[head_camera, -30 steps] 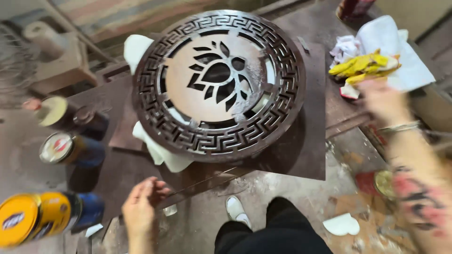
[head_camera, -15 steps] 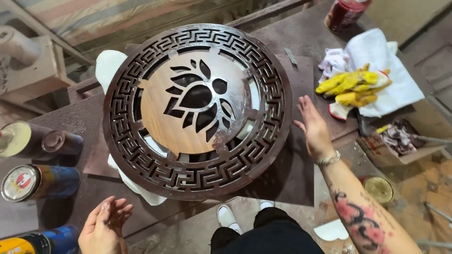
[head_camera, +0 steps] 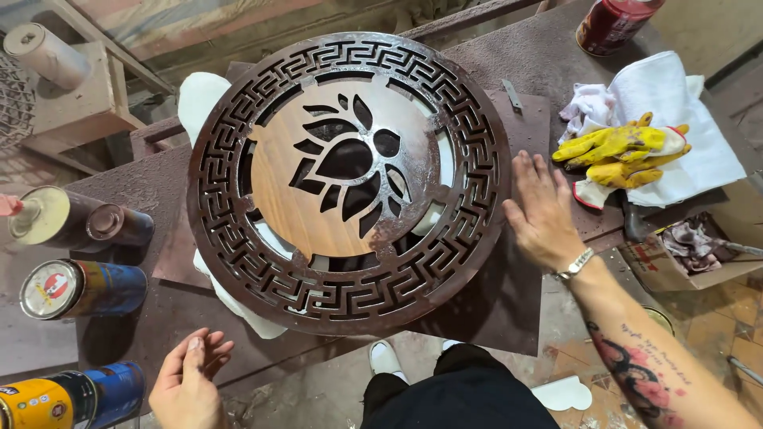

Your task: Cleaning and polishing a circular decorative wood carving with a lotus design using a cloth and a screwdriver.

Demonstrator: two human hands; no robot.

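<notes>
A dusty brown workbench (head_camera: 509, 71) fills the view, with a worn tiled floor below it. In the middle lies a large round carved panel (head_camera: 350, 179), dark brown with a fretwork border and a flower cut through its lighter wooden centre; it rests on a dark board (head_camera: 509, 310) with white padding (head_camera: 203, 99) showing underneath. The right hand (head_camera: 544, 210) lies flat, fingers spread, on the board, touching the panel's right rim and gripping nothing. The left hand (head_camera: 191, 381) hangs open and empty off the bench's near edge, apart from the panel. To steady or turn the panel well, it seems wise to keep the palm flat against the rim, pushing evenly so it does not slide off its padding. Spray cans (head_camera: 75, 286) lie at the left; yellow gloves (head_camera: 624, 151) rest on a white cloth (head_camera: 675, 103) at the right.
</notes>
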